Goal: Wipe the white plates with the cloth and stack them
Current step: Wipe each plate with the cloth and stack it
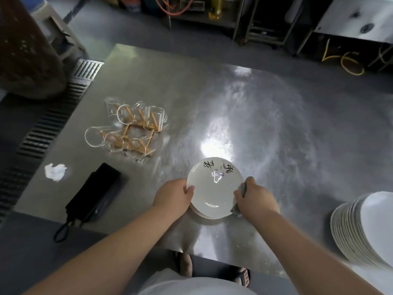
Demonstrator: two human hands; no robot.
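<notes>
Steel, scuffed and glaring under a light, makes the table point(276, 124). Around it lies a grey floor, with a slatted drain point(53, 116) far off to the left of the hands. Beyond the table stand dark metal racks point(265, 24), and a yellow cable point(348, 64) lies on the floor.

One white plate point(214, 188), with black brush marks on its far rim, sits between the two hands. The left hand point(172, 196) grips its left rim, thumb curled over the upper face. The right hand point(255, 199) closes round a grey cloth point(242, 188) and presses it against the plate's right rim. Just under the plate the rim of at least one more plate shows.

Well to the right of the right hand, at the table's near edge, leans one tall stack point(361, 228) of white plates, its rims too crowded to count. Just left of the left hand lies one black pouch point(97, 192), and further left one crumpled white tissue point(55, 171). Beyond the pouch several clear glasses point(127, 128) hang on one wooden rack, too blurred to count.
</notes>
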